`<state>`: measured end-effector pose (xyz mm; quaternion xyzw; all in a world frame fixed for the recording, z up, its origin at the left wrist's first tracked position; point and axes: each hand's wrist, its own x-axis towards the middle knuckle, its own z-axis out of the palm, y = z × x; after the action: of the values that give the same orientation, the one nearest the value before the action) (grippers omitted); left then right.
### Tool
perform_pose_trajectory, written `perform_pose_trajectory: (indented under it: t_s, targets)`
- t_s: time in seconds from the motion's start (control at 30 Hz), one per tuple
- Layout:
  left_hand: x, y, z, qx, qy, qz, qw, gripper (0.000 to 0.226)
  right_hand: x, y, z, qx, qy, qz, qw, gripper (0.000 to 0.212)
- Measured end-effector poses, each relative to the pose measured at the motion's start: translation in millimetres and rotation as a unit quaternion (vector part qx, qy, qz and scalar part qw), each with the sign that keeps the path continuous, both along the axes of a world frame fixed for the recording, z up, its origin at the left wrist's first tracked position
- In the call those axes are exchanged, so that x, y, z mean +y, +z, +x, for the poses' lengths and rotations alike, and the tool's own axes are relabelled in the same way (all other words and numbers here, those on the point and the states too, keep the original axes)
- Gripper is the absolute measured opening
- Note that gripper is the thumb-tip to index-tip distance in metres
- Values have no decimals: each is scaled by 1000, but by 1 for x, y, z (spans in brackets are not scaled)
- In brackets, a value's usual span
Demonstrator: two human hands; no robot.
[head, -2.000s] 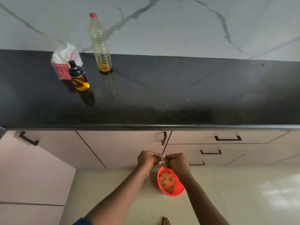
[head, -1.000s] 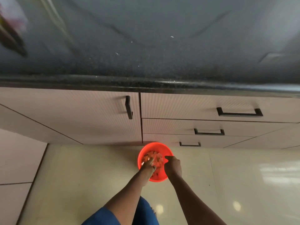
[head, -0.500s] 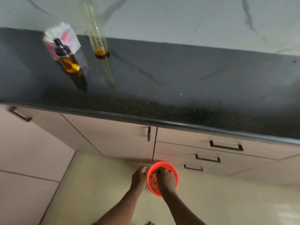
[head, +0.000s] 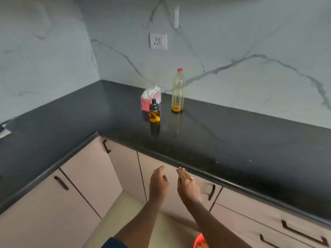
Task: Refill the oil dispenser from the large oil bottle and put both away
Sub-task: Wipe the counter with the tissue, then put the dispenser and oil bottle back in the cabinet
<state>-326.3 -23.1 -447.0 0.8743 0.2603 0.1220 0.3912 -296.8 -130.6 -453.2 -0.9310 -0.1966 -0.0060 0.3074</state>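
Note:
The large clear oil bottle (head: 177,91) with a red cap stands upright at the back of the black counter (head: 232,140), with a little amber oil at its bottom. To its left and nearer me stands the small oil dispenser (head: 154,111), black-topped and partly filled with amber oil. My left hand (head: 158,182) and my right hand (head: 187,184) hover side by side below the counter edge, in front of the cabinet doors. Both are relaxed and hold nothing.
A pink tissue box (head: 149,98) sits right behind the dispenser. A wall socket (head: 158,41) is above on the marble wall. An orange bowl (head: 200,242) sits on the floor by my right forearm. Cabinet doors and drawers with dark handles line the counter front.
My hands have left the orange bowl on the floor and risen to just below the counter edge, empty. The view has lifted to take in the counter corner and wall.

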Motion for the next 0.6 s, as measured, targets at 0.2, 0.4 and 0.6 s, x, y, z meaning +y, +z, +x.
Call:
perform_pose_trajectory:
  t_s: [0.2, 0.4, 0.6]
  targets:
    - [88, 32, 39, -78, 22, -62, 995, 41, 79, 26, 40, -36, -7, 18, 999, 40]
    - [149, 46, 79, -101, 28, -70, 992, 45, 134, 51, 77, -44, -53, 47, 996, 41]
    - [180, 51, 131, -94, 25, -94, 991, 58, 151, 63, 125, -25, -99, 65, 993, 44]
